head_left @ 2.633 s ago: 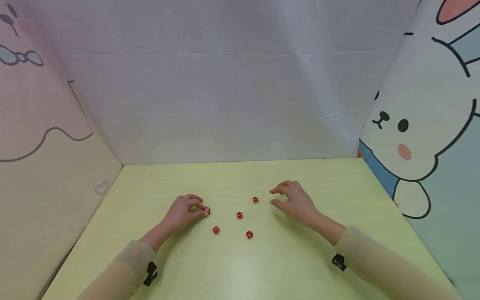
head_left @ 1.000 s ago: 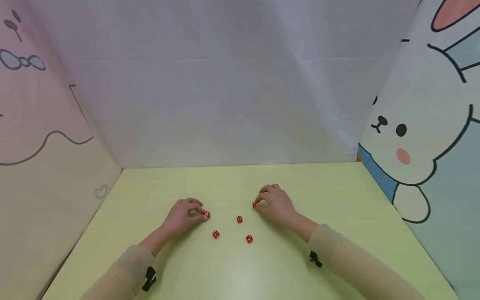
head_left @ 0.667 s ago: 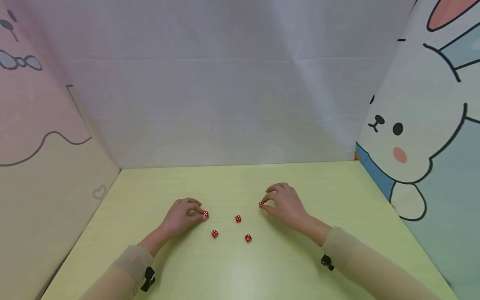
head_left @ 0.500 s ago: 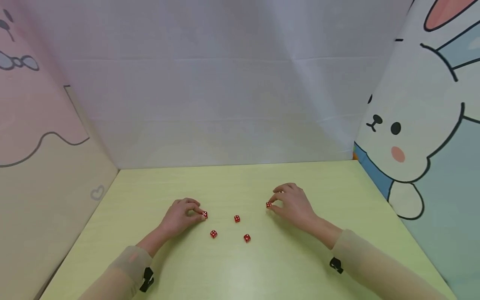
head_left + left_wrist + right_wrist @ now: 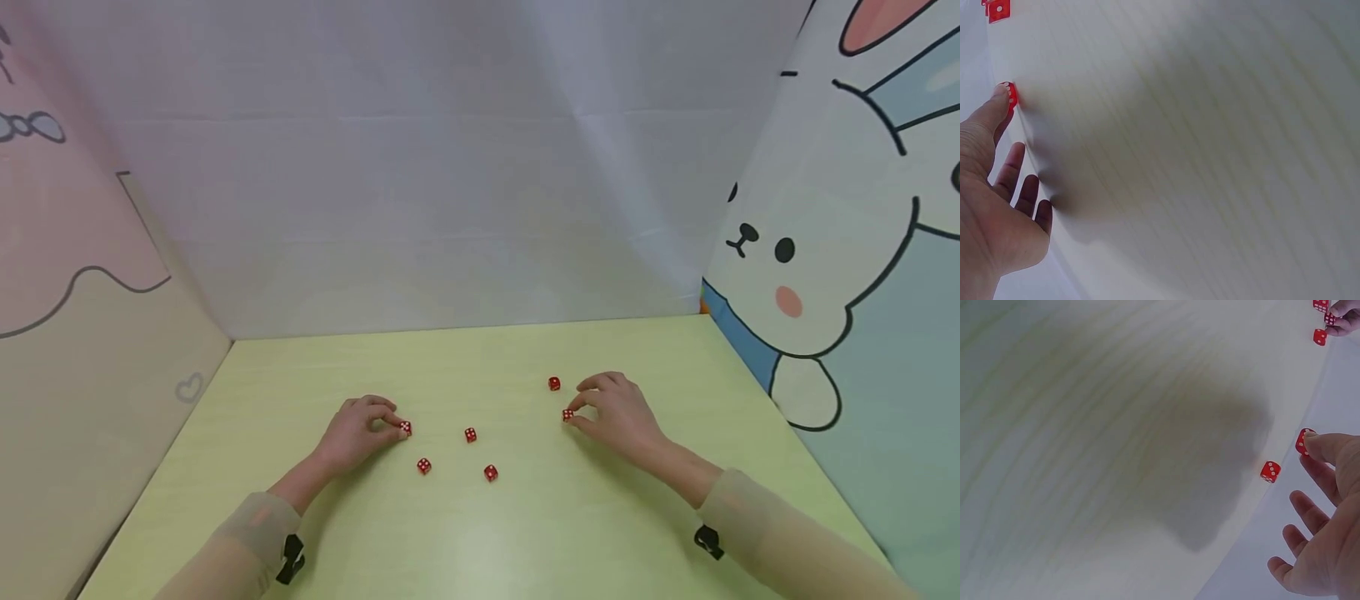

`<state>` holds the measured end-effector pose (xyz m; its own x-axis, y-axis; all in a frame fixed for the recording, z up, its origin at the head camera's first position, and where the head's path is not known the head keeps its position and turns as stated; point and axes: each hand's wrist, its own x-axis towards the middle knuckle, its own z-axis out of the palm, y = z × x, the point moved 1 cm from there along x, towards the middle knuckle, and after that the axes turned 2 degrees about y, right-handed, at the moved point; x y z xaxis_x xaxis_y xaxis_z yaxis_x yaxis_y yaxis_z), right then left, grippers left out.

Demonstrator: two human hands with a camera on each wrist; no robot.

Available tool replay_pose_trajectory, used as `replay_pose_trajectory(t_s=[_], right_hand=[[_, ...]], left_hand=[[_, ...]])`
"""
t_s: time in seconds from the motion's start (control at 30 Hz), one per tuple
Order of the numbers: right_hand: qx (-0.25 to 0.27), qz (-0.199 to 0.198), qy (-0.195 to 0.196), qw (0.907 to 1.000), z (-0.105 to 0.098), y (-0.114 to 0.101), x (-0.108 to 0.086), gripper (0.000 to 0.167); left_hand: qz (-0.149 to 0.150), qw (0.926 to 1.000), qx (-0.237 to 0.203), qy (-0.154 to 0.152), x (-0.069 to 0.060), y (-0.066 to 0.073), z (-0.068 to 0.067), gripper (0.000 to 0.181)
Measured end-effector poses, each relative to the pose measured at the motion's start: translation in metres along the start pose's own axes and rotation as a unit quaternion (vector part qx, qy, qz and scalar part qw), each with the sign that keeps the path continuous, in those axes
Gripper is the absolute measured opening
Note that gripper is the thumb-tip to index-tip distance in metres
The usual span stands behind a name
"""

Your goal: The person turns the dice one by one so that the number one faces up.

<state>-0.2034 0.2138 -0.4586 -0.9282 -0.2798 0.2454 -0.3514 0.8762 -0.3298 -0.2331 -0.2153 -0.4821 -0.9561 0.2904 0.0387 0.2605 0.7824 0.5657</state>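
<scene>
In the head view the left hand (image 5: 358,435) pinches a red die (image 5: 406,427) between thumb and index finger at left of centre. The right hand (image 5: 621,419) pinches another red die (image 5: 567,415) on the right. Just behind that one lies a loose red die (image 5: 554,383). The left wrist view shows the left thumb pressed on its die (image 5: 1012,95), other fingers loosely bent. From the right wrist, the right hand (image 5: 1329,519) has thumb and index finger on its die (image 5: 1303,442), beside the loose die (image 5: 1270,471).
Between the hands, three more red dice lie on the pale yellow table (image 5: 480,542): one (image 5: 470,435) in the middle, one (image 5: 424,466) nearer left, one (image 5: 491,473) nearer the front. A white cloth wall (image 5: 450,208) stands behind; printed panels flank both sides.
The right hand went left to the die behind the middle, took hold of it, and carried it right. The die it formerly hid now shows behind it. The left hand keeps its pinch.
</scene>
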Motion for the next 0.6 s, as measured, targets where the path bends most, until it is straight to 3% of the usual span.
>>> replay_pose_trajectory(t_s=[0.6], right_hand=[[0.004, 0.007, -0.020, 0.9998, 0.018, 0.000, -0.006, 0.004]], left_hand=[[0.001, 1.0000, -0.005, 0.002, 0.000, 0.000, -0.001, 0.017]])
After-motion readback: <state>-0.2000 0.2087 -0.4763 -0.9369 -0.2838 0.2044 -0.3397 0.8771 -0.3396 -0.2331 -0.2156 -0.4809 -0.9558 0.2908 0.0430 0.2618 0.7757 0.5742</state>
